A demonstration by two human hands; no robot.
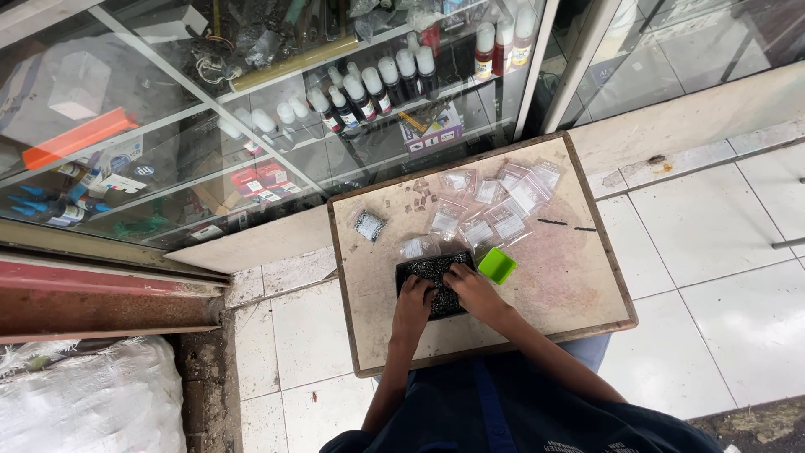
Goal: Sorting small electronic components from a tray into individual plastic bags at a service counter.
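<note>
Both the left hand (413, 295) and right hand (471, 288) rest curled, fingers down, in the shallow black tray of tiny dark loose parts (433, 283) near the front edge of the small worn wooden table (553, 285); I cannot tell whether either pinches anything. The bits look light and easily scattered, so the tray is best lifted by its rims

Behind the small wooden board table (587, 277) — a glass display cabinet (168, 168) stocked with white-capped ink bottles (369, 88); left, a white woven sack (92, 403); pale floor tiles (713, 243) — cracked near the threshold.

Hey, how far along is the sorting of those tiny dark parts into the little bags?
Done: several small clear bags lie on the wooden board. In hand: left hand and right hand work in the black tray beside a green tub. Left: the tray remains well covered with parts.
</note>
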